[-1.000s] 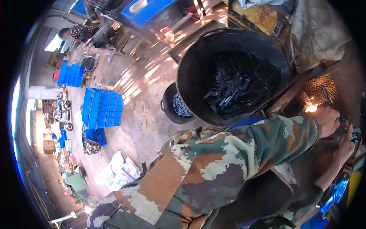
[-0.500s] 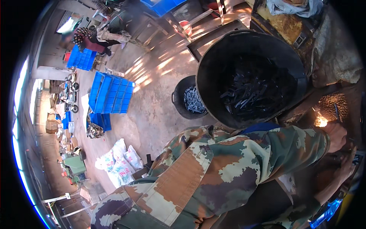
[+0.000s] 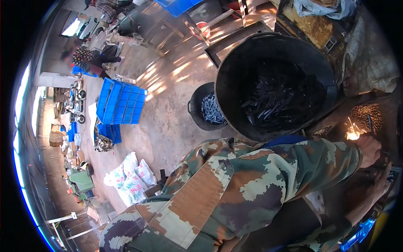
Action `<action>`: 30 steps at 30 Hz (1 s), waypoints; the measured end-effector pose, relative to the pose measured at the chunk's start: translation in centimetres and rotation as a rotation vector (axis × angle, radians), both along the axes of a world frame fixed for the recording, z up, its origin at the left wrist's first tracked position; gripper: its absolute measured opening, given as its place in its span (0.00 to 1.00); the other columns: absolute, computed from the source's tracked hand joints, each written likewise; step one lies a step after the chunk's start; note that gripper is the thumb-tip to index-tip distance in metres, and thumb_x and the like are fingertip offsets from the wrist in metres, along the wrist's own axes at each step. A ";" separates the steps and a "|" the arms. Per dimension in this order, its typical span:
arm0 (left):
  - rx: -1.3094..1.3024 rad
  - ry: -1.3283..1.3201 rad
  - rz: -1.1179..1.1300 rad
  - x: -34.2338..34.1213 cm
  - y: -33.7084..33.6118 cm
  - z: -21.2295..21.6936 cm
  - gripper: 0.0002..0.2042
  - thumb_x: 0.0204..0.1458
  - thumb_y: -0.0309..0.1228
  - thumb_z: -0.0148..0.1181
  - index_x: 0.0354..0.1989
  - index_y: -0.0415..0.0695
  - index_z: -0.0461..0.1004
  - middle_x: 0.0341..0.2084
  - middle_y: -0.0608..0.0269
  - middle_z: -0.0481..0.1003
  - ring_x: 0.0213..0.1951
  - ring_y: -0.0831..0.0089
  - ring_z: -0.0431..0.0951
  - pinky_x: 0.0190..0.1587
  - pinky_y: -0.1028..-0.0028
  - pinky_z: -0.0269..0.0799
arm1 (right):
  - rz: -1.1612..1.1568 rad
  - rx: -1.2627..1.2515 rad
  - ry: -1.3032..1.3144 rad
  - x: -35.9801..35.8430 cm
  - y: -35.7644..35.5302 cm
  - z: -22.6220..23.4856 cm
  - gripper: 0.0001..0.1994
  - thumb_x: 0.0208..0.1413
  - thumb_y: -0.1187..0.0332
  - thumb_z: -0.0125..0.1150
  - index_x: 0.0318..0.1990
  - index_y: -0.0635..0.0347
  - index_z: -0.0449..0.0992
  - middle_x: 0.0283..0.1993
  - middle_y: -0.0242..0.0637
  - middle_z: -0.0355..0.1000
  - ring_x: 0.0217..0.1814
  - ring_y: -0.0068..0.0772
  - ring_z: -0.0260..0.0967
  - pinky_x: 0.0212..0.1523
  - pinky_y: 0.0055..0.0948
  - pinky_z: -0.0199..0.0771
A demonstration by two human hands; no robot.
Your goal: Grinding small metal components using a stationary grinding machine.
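My left hand point(image 3: 369, 150), in a camouflage sleeve point(image 3: 260, 172), is at the far right, closed with its fingers turned away. What it grips is hidden. Bright sparks point(image 3: 354, 133) fly beside its knuckles, and a thin dark rod-like piece point(image 3: 370, 122) stands just beyond it. Lower down, my right hand point(image 3: 381, 183) reaches into the shadow at the right rim; its fingers are too dark to make out. Left of the sparks stands a big black tub point(image 3: 224, 98) with many dark flat metal strips point(image 3: 273, 98) inside.
A smaller black bucket point(image 3: 194, 112) of grey metal pieces stands against the tub. Stacked blue crates point(image 3: 121, 101) and white printed sacks point(image 3: 131, 178) are on the floor to the left. Two people, one in a dotted top point(image 3: 82, 55), one in plaid point(image 3: 107, 9), are at the far left. A grey sack point(image 3: 365, 67) hangs nearby.
The sparks by my left hand have spread upward. At the far left, the person in the dotted top has shifted lower and the plaid-shirted person shows more. My hands stay nearly in place.
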State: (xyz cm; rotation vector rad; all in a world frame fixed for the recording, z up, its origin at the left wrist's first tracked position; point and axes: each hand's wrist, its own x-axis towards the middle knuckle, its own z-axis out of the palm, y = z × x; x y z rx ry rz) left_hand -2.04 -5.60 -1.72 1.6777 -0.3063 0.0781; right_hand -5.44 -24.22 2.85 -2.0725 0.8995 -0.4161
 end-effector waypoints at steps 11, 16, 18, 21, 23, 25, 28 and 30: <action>0.018 0.064 -0.191 0.6 -1.5 0.4 0.10 0.47 0.34 0.54 0.27 0.41 0.78 0.31 0.46 0.77 0.39 0.49 0.78 0.44 0.55 0.75 | 0.849 -0.996 -0.092 -0.1 -12.0 -2.8 0.40 0.55 0.62 0.61 0.74 0.37 0.46 0.64 0.15 0.68 0.50 0.20 0.74 0.38 0.25 0.75; 0.125 -0.194 -0.185 0.3 -0.2 -0.9 0.12 0.49 0.35 0.54 0.26 0.40 0.78 0.32 0.45 0.77 0.40 0.48 0.77 0.43 0.56 0.74 | 0.580 -0.772 -0.067 -1.6 -2.8 -1.7 0.33 0.42 0.79 0.66 0.61 0.48 0.71 0.49 0.28 0.78 0.30 0.21 0.73 0.32 0.25 0.78; 0.212 -0.067 -0.179 1.0 0.1 -0.3 0.17 0.53 0.42 0.52 0.35 0.39 0.77 0.34 0.45 0.77 0.42 0.48 0.77 0.46 0.54 0.72 | 0.226 -0.008 -0.282 -1.4 4.1 1.1 0.14 0.54 0.71 0.62 0.49 0.63 0.79 0.39 0.40 0.79 0.26 0.21 0.69 0.23 0.25 0.74; 0.250 -0.147 -0.181 1.9 -0.2 -0.2 0.20 0.54 0.44 0.54 0.42 0.38 0.78 0.40 0.44 0.78 0.46 0.49 0.77 0.51 0.59 0.72 | 0.117 0.135 -0.352 -1.3 6.0 2.9 0.11 0.55 0.65 0.65 0.37 0.67 0.80 0.19 0.32 0.70 0.15 0.21 0.62 0.17 0.25 0.71; 0.235 -0.114 -0.109 2.3 0.4 -0.7 0.20 0.55 0.42 0.56 0.47 0.39 0.77 0.40 0.44 0.78 0.44 0.52 0.79 0.50 0.63 0.72 | 0.163 0.207 -0.469 -0.3 6.6 1.9 0.14 0.57 0.62 0.64 0.37 0.68 0.82 0.13 0.22 0.56 0.12 0.16 0.47 0.19 0.24 0.68; 0.147 -0.137 -0.136 2.6 -0.1 -1.6 0.19 0.54 0.41 0.57 0.46 0.39 0.77 0.39 0.44 0.79 0.44 0.52 0.79 0.49 0.63 0.72 | 0.176 0.159 -0.409 -0.7 5.6 1.9 0.15 0.59 0.62 0.62 0.44 0.66 0.74 0.32 0.38 0.77 0.17 0.23 0.66 0.14 0.24 0.67; 0.110 -0.079 -0.217 2.4 0.0 -1.4 0.18 0.54 0.41 0.56 0.46 0.40 0.77 0.38 0.44 0.79 0.43 0.52 0.79 0.48 0.63 0.71 | 0.154 0.202 -0.445 -0.8 5.8 1.8 0.12 0.59 0.64 0.63 0.40 0.65 0.75 0.27 0.35 0.75 0.14 0.19 0.60 0.14 0.22 0.62; 0.161 -0.094 -0.193 1.9 -0.3 -1.2 0.18 0.54 0.41 0.56 0.46 0.39 0.77 0.38 0.44 0.79 0.43 0.52 0.79 0.48 0.63 0.71 | 0.174 0.232 -0.457 -1.0 5.8 1.8 0.12 0.58 0.63 0.64 0.38 0.67 0.78 0.20 0.29 0.66 0.13 0.17 0.54 0.16 0.23 0.65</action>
